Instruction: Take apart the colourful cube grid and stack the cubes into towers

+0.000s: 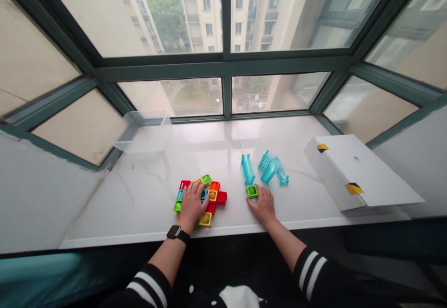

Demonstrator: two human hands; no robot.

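Observation:
My right hand (pixel 264 205) has its thumb and fingers around a green square block (pixel 252 191) with a hollow in its top, resting on the white ledge. My left hand (pixel 192 205) lies with fingers spread over a cluster of coloured blocks (pixel 211 207) in red, yellow, orange, green and blue; the palm and fingers hide part of the cluster. Just beyond the green block is a straight translucent blue track piece (pixel 248 169). To its right are a ridged, curved blue piece (pixel 268 166) and a narrower blue piece (pixel 282 173).
A clear plastic bin (pixel 148 145) stands at the back left of the marbled ledge (pixel 115 210). On the right is a white box (pixel 377 173) with yellow-and-black tape. Window frames (pixel 226 68) enclose the back and sides, and the ledge's front edge runs under my wrists.

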